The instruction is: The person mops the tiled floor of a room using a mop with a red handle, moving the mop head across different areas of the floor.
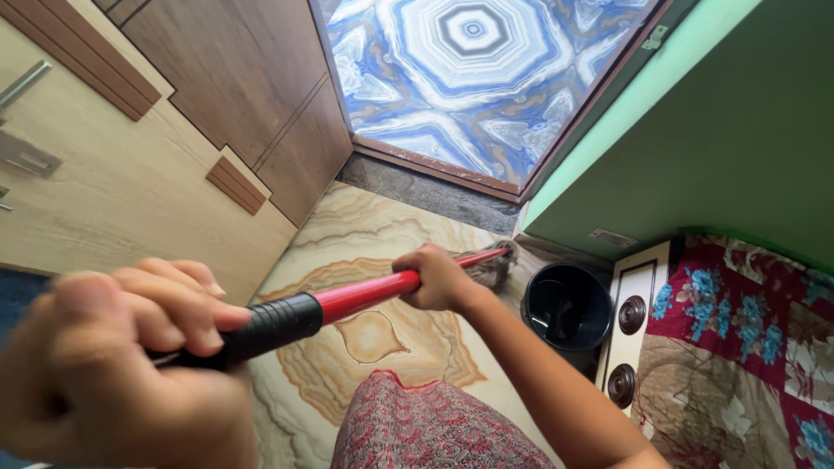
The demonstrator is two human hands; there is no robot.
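Both hands clenched on a red mop handle over a marbled floor.

Left hand (130, 347), near and blurred, wrapped tight around the black grip (269, 326) at the close end of the mop handle (365, 293), fingers curled over the top. Right hand (439, 278), farther out, closed in a fist around the red shaft, arm stretched from the near right. Handle slanted up and away toward the mop head (497, 265), a grey tangle resting on the tan swirled floor (365, 226), probably just touching the dark threshold strip (426, 191), though blur leaves that unsure. Black bucket (569, 308) just right of the mop head. Wooden wardrobe (174, 113) on the left, blue patterned floor (469, 69) far beyond the threshold, floral bedspread (747, 347) at the right.
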